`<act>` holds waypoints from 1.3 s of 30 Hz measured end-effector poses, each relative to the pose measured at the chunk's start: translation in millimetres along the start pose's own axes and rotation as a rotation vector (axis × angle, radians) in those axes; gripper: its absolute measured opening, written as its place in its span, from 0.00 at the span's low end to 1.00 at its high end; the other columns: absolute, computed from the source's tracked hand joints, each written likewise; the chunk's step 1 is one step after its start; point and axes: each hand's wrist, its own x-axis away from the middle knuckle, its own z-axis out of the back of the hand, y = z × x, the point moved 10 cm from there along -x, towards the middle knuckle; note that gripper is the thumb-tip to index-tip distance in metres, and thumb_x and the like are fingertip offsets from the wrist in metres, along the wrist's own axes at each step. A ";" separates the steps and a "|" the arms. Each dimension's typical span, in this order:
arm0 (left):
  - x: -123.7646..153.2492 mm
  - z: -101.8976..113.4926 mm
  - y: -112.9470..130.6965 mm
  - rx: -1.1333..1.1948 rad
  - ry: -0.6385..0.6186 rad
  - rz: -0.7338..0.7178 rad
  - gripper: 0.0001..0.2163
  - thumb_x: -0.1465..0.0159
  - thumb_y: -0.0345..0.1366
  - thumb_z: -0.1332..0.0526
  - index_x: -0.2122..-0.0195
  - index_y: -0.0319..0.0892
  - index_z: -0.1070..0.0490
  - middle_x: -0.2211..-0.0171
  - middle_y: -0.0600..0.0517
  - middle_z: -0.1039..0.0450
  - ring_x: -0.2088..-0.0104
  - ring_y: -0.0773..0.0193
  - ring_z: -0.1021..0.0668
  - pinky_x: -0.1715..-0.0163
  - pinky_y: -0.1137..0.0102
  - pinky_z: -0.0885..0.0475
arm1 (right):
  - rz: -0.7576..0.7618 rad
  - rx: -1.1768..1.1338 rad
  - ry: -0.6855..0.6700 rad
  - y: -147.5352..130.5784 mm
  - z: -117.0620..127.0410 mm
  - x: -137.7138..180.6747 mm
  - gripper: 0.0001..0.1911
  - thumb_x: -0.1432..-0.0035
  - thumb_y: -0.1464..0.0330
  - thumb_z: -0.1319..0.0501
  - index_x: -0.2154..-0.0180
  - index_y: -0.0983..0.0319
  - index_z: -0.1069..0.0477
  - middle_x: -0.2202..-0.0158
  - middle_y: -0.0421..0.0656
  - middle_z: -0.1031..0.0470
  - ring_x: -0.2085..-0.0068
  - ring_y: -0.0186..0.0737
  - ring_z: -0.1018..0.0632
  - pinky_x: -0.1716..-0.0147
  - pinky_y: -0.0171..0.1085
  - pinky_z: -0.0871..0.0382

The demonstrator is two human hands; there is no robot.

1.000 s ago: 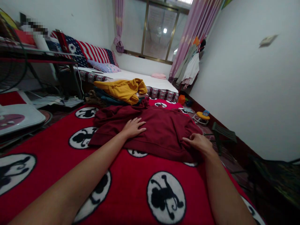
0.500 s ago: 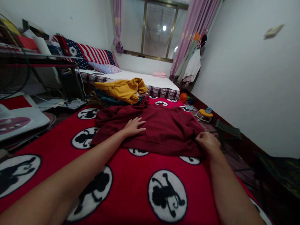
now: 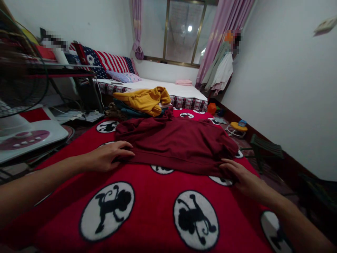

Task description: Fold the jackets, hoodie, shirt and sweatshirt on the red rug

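Note:
A maroon sweatshirt [image 3: 173,140] lies spread on a red blanket [image 3: 152,203] patterned with black monkey figures in white circles. Its hem faces me. At the left end of that hem, my left hand [image 3: 112,155] has its fingers bent over the cloth, closed on the corner. My right hand [image 3: 242,177] grips the hem's right corner, fingers on top and thumb hidden underneath. Beyond the sweatshirt, a yellow garment [image 3: 147,100] rests on a pile of other clothes, with a teal piece [image 3: 129,109] below it.
Behind the pile is a bed [image 3: 163,88] with a white sheet. A fan [image 3: 23,80] and a cluttered desk [image 3: 79,73] are on the left. Along the right wall stand a yellow-topped stool [image 3: 238,127] and a dark folding stool [image 3: 267,146]. Clothes [image 3: 222,72] hang near the curtain.
My left hand has moved from lying flat on the sweatshirt to its left hem corner. My right hand has shifted slightly down along the right edge to the hem. The view has turned slightly left.

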 end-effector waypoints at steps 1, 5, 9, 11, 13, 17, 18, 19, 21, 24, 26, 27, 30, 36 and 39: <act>2.0 -2.7 -1.8 -0.028 0.016 0.007 0.25 0.45 0.27 0.44 0.46 0.52 0.28 0.41 0.50 0.35 0.44 0.56 0.29 0.44 0.65 0.33 | -0.015 0.046 0.046 5.4 -0.8 -0.1 0.30 0.59 0.79 0.47 0.53 0.56 0.26 0.40 0.47 0.33 0.44 0.47 0.28 0.46 0.46 0.32; -9.4 -7.1 -4.0 -0.112 0.074 -0.020 0.25 0.43 0.22 0.50 0.49 0.50 0.26 0.48 0.50 0.29 0.48 0.60 0.27 0.48 0.68 0.32 | 0.009 0.122 0.172 5.9 4.4 -12.0 0.21 0.50 0.78 0.49 0.59 0.58 0.26 0.51 0.47 0.25 0.51 0.46 0.24 0.55 0.43 0.28; -25.5 21.1 3.0 -0.168 0.097 -0.005 0.20 0.43 0.23 0.50 0.58 0.45 0.23 0.60 0.48 0.24 0.58 0.60 0.24 0.57 0.70 0.30 | -0.018 0.118 0.276 -2.2 49.8 -18.2 0.11 0.47 0.72 0.48 0.68 0.57 0.28 0.62 0.45 0.22 0.62 0.45 0.22 0.63 0.41 0.29; -27.1 45.4 10.4 -0.155 0.136 0.039 0.17 0.45 0.24 0.49 0.62 0.45 0.23 0.64 0.49 0.23 0.61 0.59 0.23 0.60 0.69 0.31 | -0.050 0.137 0.372 -4.0 81.6 -11.9 0.10 0.50 0.71 0.47 0.69 0.56 0.28 0.64 0.45 0.22 0.62 0.46 0.22 0.63 0.42 0.30; -25.2 58.8 20.2 -0.077 0.112 0.059 0.16 0.48 0.25 0.48 0.67 0.45 0.23 0.68 0.51 0.23 0.64 0.60 0.23 0.63 0.70 0.31 | -0.104 0.132 0.375 0.5 97.9 -3.1 0.10 0.55 0.72 0.46 0.71 0.55 0.28 0.66 0.44 0.22 0.64 0.46 0.22 0.64 0.41 0.30; -13.7 31.3 39.7 0.230 -0.251 0.068 0.16 0.51 0.24 0.47 0.71 0.46 0.22 0.73 0.54 0.22 0.70 0.62 0.23 0.68 0.72 0.31 | -0.168 0.021 -0.134 10.4 57.8 14.3 0.13 0.57 0.73 0.44 0.72 0.53 0.24 0.69 0.41 0.21 0.68 0.43 0.21 0.68 0.38 0.28; -11.0 20.9 45.2 0.305 -0.357 0.071 0.14 0.51 0.26 0.45 0.70 0.46 0.21 0.72 0.54 0.22 0.71 0.62 0.22 0.69 0.72 0.30 | -0.149 -0.013 -0.267 6.1 46.1 19.0 0.13 0.57 0.72 0.41 0.70 0.52 0.22 0.67 0.40 0.20 0.66 0.43 0.20 0.67 0.37 0.27; -10.8 12.8 50.9 0.367 -0.444 0.075 0.12 0.49 0.28 0.43 0.70 0.46 0.21 0.71 0.54 0.21 0.71 0.62 0.22 0.70 0.73 0.30 | -0.130 -0.045 -0.352 -0.2 39.7 20.4 0.13 0.56 0.70 0.38 0.67 0.52 0.21 0.64 0.41 0.19 0.64 0.44 0.19 0.66 0.37 0.26; -24.9 7.1 64.2 0.449 -0.509 0.064 0.09 0.46 0.35 0.38 0.66 0.46 0.20 0.69 0.53 0.20 0.69 0.61 0.21 0.70 0.73 0.29 | -0.119 -0.119 -0.358 -15.5 42.1 5.6 0.16 0.56 0.64 0.34 0.60 0.53 0.20 0.59 0.43 0.19 0.60 0.47 0.19 0.62 0.38 0.25; -82.2 14.2 90.8 0.501 -0.337 -0.015 0.14 0.40 0.42 0.40 0.56 0.45 0.23 0.59 0.53 0.20 0.61 0.60 0.20 0.61 0.73 0.28 | -0.108 -0.292 -0.179 -45.1 48.7 -53.9 0.16 0.49 0.58 0.35 0.59 0.56 0.21 0.57 0.44 0.19 0.56 0.48 0.20 0.57 0.40 0.25; -127.2 14.4 107.4 0.485 -0.130 -0.077 0.18 0.36 0.42 0.44 0.48 0.44 0.27 0.49 0.50 0.25 0.50 0.59 0.24 0.49 0.71 0.31 | -0.043 -0.410 -0.069 -66.3 36.0 -102.7 0.15 0.47 0.60 0.37 0.59 0.58 0.21 0.56 0.45 0.20 0.55 0.47 0.20 0.53 0.42 0.26; -146.7 7.7 114.2 0.447 -0.056 -0.106 0.21 0.35 0.42 0.44 0.42 0.43 0.33 0.42 0.47 0.31 0.44 0.58 0.28 0.44 0.70 0.35 | -0.008 -0.471 -0.025 -73.8 24.2 -125.5 0.17 0.47 0.61 0.37 0.56 0.59 0.22 0.54 0.46 0.20 0.54 0.47 0.21 0.52 0.43 0.27; -190.2 -35.7 109.0 0.277 -0.002 -0.046 0.29 0.34 0.46 0.45 0.34 0.41 0.45 0.32 0.42 0.51 0.33 0.51 0.43 0.36 0.60 0.45 | -0.036 -0.562 0.149 -63.6 -15.3 -174.3 0.21 0.48 0.66 0.37 0.51 0.61 0.26 0.51 0.49 0.22 0.50 0.47 0.22 0.50 0.46 0.28; -203.4 -67.0 59.0 0.096 0.052 0.033 0.32 0.34 0.59 0.55 0.32 0.49 0.49 0.30 0.45 0.60 0.31 0.49 0.55 0.34 0.52 0.55 | -0.225 -0.269 0.280 2.1 -59.8 -185.2 0.20 0.43 0.62 0.39 0.48 0.55 0.28 0.41 0.47 0.31 0.37 0.50 0.35 0.38 0.60 0.51; -199.9 -59.1 38.4 0.066 0.029 0.019 0.32 0.33 0.59 0.56 0.32 0.48 0.49 0.29 0.46 0.61 0.31 0.50 0.55 0.34 0.56 0.54 | -0.209 -0.248 0.258 9.2 -62.5 -182.4 0.19 0.42 0.61 0.40 0.49 0.55 0.27 0.39 0.47 0.32 0.36 0.50 0.36 0.37 0.60 0.51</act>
